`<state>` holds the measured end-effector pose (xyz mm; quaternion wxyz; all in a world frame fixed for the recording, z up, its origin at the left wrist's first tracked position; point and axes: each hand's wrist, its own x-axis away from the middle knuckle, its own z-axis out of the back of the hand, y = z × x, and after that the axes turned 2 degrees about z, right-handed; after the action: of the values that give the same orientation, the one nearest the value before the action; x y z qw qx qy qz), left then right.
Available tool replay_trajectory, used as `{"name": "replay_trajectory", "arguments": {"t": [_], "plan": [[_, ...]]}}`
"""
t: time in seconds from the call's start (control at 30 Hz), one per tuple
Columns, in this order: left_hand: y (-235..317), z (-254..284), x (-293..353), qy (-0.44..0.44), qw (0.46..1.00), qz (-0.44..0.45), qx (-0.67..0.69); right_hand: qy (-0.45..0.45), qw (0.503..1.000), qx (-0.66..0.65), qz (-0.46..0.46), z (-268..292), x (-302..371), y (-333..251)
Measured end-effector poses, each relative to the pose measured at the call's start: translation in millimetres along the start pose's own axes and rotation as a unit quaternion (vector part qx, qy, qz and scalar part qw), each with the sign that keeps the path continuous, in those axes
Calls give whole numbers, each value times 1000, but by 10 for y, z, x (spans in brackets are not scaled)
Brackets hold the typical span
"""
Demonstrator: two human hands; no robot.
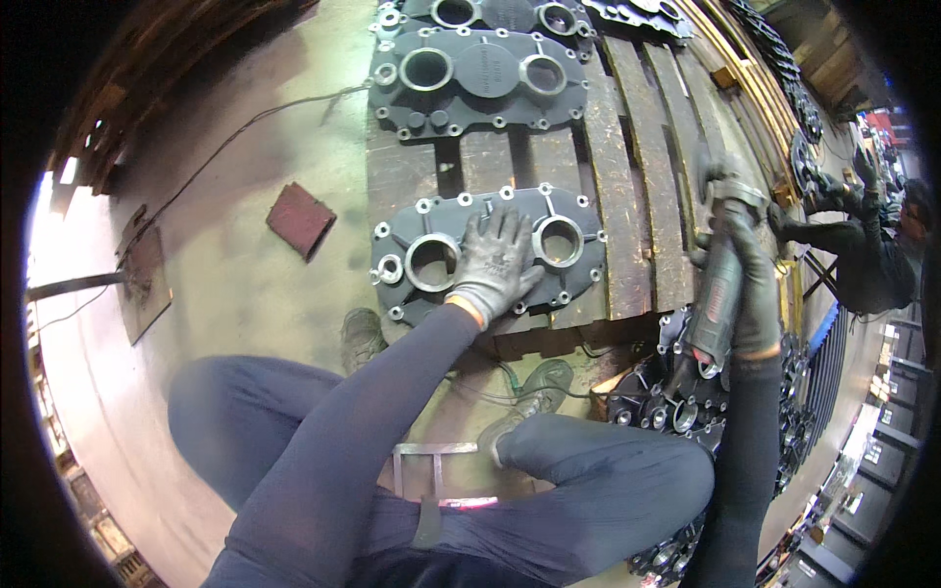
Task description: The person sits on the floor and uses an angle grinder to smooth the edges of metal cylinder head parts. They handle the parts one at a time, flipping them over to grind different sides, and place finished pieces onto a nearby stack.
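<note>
My left hand (497,259), in a grey work glove, lies with fingers spread on a dark cast metal cover (446,218). The cover has two large machined round holes and small bolt bosses along its edge. It rests on the near end of a wooden pallet (627,211). Off to the right, my right hand (757,289), also gloved, is wrapped round an angle grinder (719,299). The grinder is raised, head upward and apart from the cover. Its disc cannot be made out clearly.
A similar cover (490,83) lies farther up the pallet, with more beyond. Several dark castings (676,392) are piled low at right. A reddish-brown pad (301,221) and a cable (245,122) are on the left floor. Another person (867,240) works at far right.
</note>
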<state>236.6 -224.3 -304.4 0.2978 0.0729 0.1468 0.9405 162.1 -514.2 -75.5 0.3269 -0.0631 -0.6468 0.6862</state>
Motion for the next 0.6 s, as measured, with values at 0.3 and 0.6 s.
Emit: {"name": "replay_trajectory", "arguments": {"t": [0.3,0.6], "plan": [[-144,-69,456,104,994,5,25,-18,953,-301,12,2,1405,-243],[-1230,180,440,66,991,118,7,55,968,-246,-13,-121,1508,-3]]}}
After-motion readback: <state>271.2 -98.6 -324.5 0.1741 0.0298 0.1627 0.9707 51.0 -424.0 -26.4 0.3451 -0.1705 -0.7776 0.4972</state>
